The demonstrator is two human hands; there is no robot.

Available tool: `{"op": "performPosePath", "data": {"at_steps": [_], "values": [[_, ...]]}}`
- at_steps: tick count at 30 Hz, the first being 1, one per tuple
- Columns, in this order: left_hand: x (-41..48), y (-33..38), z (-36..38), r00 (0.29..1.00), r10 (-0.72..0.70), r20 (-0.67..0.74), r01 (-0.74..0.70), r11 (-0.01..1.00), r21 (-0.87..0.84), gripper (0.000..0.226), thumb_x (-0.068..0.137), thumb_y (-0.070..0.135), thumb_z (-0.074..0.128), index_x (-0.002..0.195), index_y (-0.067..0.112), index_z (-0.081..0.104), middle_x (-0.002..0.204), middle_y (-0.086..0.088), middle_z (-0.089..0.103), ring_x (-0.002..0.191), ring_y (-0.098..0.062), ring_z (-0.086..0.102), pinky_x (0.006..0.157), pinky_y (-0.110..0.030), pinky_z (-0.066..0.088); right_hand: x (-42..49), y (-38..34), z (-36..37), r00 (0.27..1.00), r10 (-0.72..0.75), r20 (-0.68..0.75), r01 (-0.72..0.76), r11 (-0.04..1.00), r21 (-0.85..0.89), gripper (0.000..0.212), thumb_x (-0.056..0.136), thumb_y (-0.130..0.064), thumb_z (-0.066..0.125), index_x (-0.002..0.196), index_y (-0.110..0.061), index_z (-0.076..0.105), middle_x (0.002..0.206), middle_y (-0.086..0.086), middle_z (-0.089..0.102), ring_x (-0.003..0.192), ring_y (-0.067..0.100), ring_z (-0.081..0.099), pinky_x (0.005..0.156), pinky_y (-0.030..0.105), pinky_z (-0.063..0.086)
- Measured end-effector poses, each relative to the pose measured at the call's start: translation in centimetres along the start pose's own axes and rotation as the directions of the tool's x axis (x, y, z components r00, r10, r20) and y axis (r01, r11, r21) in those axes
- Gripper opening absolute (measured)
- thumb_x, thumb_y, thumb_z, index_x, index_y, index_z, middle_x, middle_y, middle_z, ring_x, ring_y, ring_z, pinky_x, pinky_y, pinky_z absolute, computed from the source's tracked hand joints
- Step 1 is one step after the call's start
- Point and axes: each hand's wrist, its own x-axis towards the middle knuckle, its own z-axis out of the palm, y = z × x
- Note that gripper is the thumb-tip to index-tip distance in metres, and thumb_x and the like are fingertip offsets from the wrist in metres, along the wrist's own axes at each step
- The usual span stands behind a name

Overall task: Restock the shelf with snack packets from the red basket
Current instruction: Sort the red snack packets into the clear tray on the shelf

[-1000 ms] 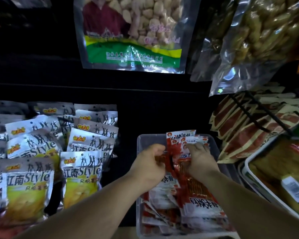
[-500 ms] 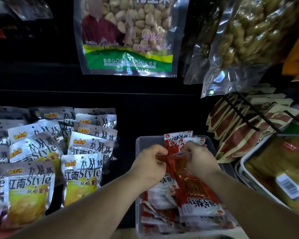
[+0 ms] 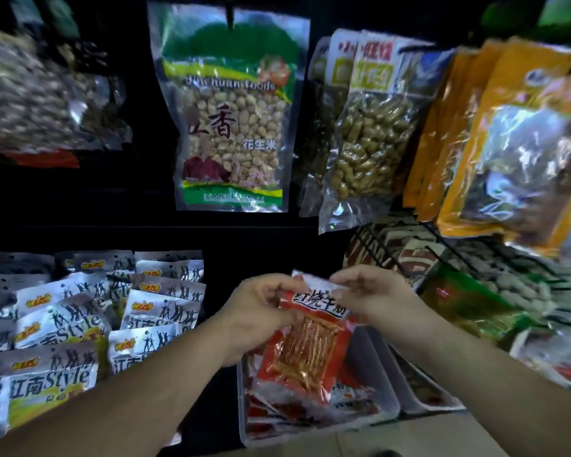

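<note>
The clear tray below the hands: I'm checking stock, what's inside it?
Red-and-white snack packets lie piled in the clear tray. The held red packet covers its back part, hiding the count.

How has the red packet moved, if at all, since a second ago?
Yes: up. The packet now has its top well above the bin rim.

packet (image 3: 305, 344) over tray (image 3: 376, 367) (more packets (image 3: 294, 407) inside) | pouch rows (image 3: 63, 324) left | peanut bag (image 3: 234, 127) above
</note>
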Motion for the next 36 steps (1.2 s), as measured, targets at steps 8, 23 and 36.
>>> {"op": "performPosePath", "data": {"at_steps": [8, 23, 36], "values": [[-4.3, 5.2, 0.1, 0.979, 0.078, 0.191, -0.063, 0.994, -0.086, 0.06, 0.086, -0.005, 0.078, 0.131, 0.035, 0.066, 0.116, 0.0, 0.077, 0.105, -0.017, 0.074, 0.086, -0.026, 0.059, -6.7, -1.9, 1.8, 0.986, 0.154, -0.06, -0.107, 0.87, 0.481, 0.038, 0.097, 0.001, 0.067, 0.128, -0.021, 0.067, 0.106, 0.01, 0.08, 0.097, 0.031, 0.078, 0.077, 0.045, 0.062], [-3.1, 5.3, 0.2, 0.978, 0.008, 0.209, 0.004, 0.998, -0.056, 0.084, 0.076, -0.007, 0.086, 0.143, 0.033, 0.056, 0.12, 0.002, 0.075, 0.107, -0.019, 0.075, 0.088, -0.037, 0.062, -4.8, -1.4, 0.6, 0.996, 0.072, 0.058, -0.092, 0.832, 0.547, 0.085, 0.079, -0.003, 0.087, 0.149, -0.03, 0.047, 0.122, 0.009, 0.075, 0.108, 0.036, 0.075, 0.078, 0.047, 0.064], [-3.6, 5.3, 0.5, 0.99, 0.135, -0.038, -0.132, 0.989, 0.061, 0.062, 0.084, -0.004, 0.08, 0.125, 0.039, 0.067, 0.11, 0.003, 0.076, 0.091, -0.022, 0.077, 0.076, -0.045, 0.065, -6.0, -1.9, 1.3, 0.963, -0.241, -0.123, 0.224, 0.965, -0.139, 0.068, 0.092, -0.034, 0.077, 0.141, -0.069, 0.044, 0.137, -0.024, 0.054, 0.112, -0.005, 0.063, 0.09, 0.028, 0.059]]}}
